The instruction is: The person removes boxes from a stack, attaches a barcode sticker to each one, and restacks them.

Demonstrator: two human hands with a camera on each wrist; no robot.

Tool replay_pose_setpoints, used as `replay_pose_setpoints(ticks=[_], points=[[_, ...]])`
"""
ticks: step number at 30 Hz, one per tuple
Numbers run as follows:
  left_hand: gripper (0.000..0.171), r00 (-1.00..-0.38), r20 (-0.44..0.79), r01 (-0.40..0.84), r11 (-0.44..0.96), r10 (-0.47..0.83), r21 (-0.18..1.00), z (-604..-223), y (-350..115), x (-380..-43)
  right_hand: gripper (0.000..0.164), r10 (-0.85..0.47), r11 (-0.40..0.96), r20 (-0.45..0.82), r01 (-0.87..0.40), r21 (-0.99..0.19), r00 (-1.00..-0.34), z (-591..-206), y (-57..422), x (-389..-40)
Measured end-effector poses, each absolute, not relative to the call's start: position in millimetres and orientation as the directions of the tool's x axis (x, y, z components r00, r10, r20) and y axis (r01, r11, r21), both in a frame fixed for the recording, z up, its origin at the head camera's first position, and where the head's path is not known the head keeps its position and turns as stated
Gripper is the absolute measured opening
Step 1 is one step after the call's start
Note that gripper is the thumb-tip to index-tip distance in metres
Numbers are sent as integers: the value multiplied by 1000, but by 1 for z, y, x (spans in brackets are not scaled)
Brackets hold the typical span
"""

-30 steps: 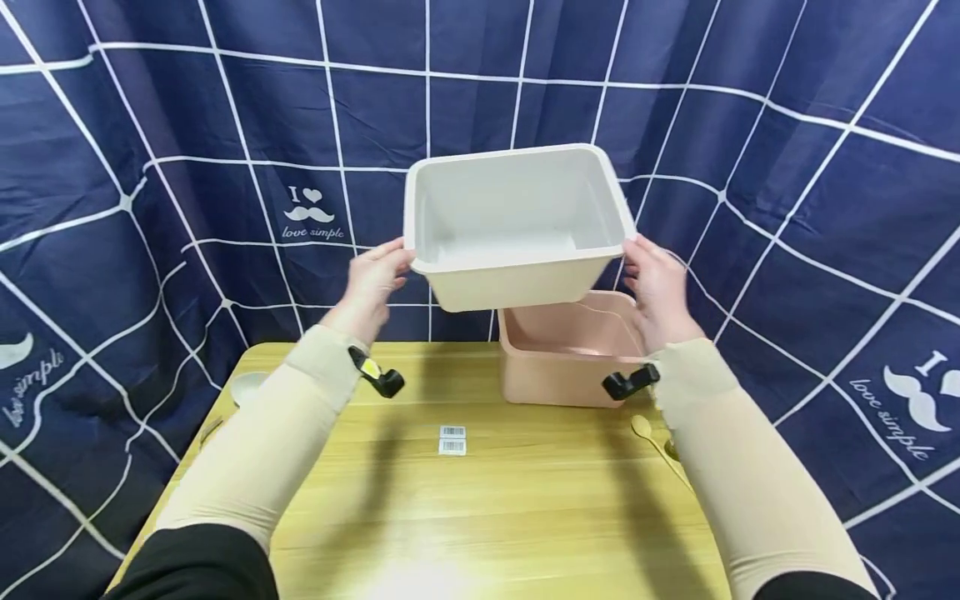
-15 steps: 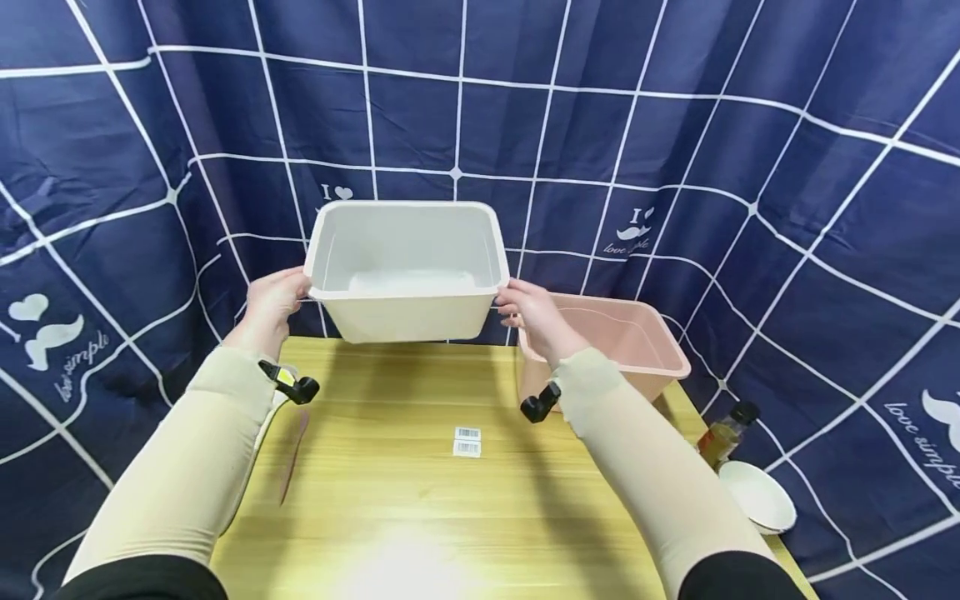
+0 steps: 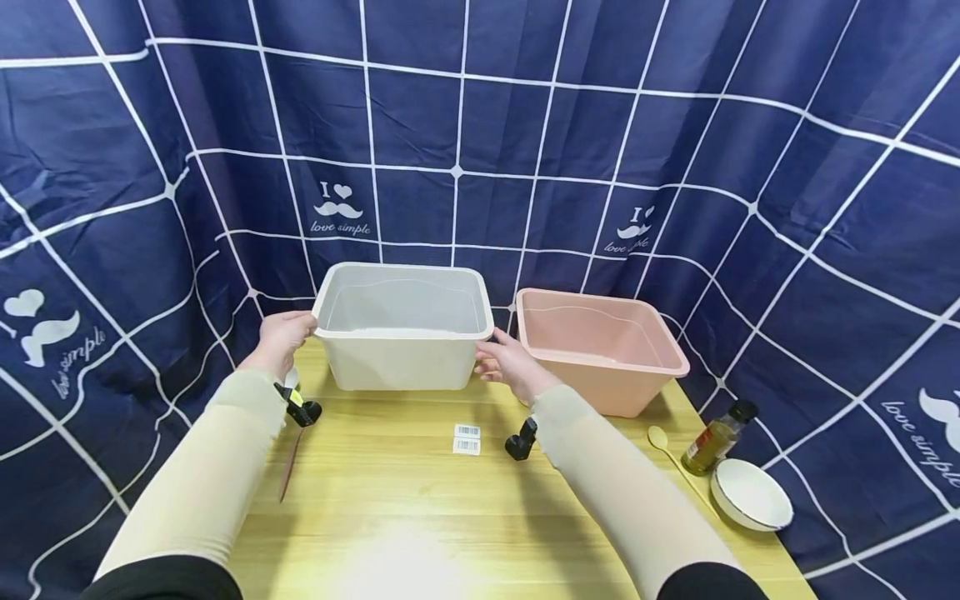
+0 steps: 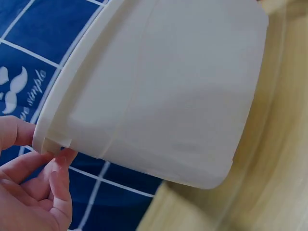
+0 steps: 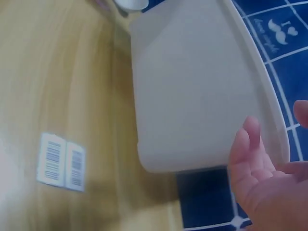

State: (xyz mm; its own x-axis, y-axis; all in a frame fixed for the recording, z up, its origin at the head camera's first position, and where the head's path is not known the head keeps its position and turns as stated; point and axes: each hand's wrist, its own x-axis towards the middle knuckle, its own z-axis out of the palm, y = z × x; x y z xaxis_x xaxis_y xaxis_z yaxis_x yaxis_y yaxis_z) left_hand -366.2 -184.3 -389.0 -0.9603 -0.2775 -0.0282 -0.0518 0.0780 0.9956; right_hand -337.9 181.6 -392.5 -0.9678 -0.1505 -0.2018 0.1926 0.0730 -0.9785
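A white plastic tub stands upright at the back left of the table, its base at or just above the wood; I cannot tell which. My left hand pinches the tub's left front rim corner, thumb on top and fingers below in the left wrist view. At the right front corner, my right hand has loosely bent fingers against the wall under the rim. In the right wrist view its thumb is apart from the rim. A pink tub stands right of the white one.
A barcode label lies mid-table. On the right are a yellow spoon, a bottle of amber liquid and a white bowl. A thin brown stick-like item lies on the left. A blue curtain encloses the table.
Both hands brought the white tub from in front of the pink tub to the left, then lowered it to the table. The right thumb now stands off the rim.
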Motion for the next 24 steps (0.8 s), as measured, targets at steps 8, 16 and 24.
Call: replay_pose_setpoints(ticks=[8,16,24], points=[[50,-951,-62,-80,45,-302,996,-411,-179,-369,70,-149,53,-233,228,-972,-961,-419,177,-334],[49,-942,-83,-105,51,-325,993,-425,-183,-378,66,-166,56,-230,224,-973,-959,-426,170,-336],[49,-929,-62,-91,64,-365,994,-422,-176,-377,74,-127,94,-242,231,-968,-962,-423,173,-335]])
